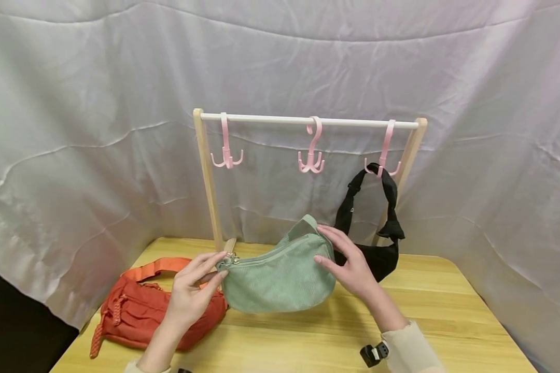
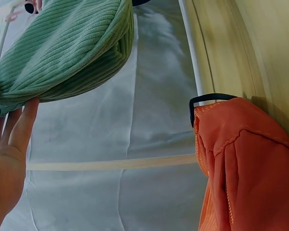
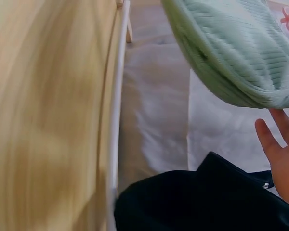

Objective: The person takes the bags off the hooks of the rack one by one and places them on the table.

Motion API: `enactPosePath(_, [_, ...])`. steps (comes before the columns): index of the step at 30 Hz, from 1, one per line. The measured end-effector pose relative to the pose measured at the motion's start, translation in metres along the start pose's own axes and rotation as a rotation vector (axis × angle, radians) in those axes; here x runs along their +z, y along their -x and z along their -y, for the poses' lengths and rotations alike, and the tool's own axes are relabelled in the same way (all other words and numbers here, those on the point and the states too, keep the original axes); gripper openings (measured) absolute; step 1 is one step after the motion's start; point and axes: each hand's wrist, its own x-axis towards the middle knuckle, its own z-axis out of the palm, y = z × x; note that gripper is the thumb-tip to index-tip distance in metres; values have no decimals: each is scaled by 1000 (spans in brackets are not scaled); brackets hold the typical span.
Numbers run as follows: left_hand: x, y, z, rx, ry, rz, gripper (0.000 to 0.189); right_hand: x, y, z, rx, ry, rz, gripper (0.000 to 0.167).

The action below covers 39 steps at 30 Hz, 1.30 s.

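Here, left hand (image 1: 192, 289) and, seemingly, right hand (image 1: 350, 264) pinch the green bag (image 1: 280, 282) between them.

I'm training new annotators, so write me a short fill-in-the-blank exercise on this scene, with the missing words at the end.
1. The left hand pinches one end of a ribbed bag whose colour is ____.
2. The white bar carries pink hangers, and they number ____.
3. In the head view, the black bag hangs from the hanger at the ____ end.
4. The red bag on the table lies nearer the person's ____ hand.

Missing words: green; three; right; left.
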Motion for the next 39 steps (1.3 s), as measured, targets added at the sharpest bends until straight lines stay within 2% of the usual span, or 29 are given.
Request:
enactPosePath(8, [2, 1, 4, -18, 16, 3, 52, 9, 9, -5, -5, -101, -37, 53])
enactPosePath(15, [5, 2, 10, -34, 2, 33, 54, 10, 22, -8, 39, -70, -45, 45])
enactPosePath(25, [5, 1, 17, -136, -69, 80, 53, 12, 40, -13, 129, -9, -91, 32])
enactPosePath(34, [4, 1, 28, -204, -258, 141, 47, 16, 47, -17, 259, 19, -53, 23])
enactPosePath(39, [3, 3, 38, -300, -285, 196, 44, 21, 51, -23, 306, 21, -43, 23])
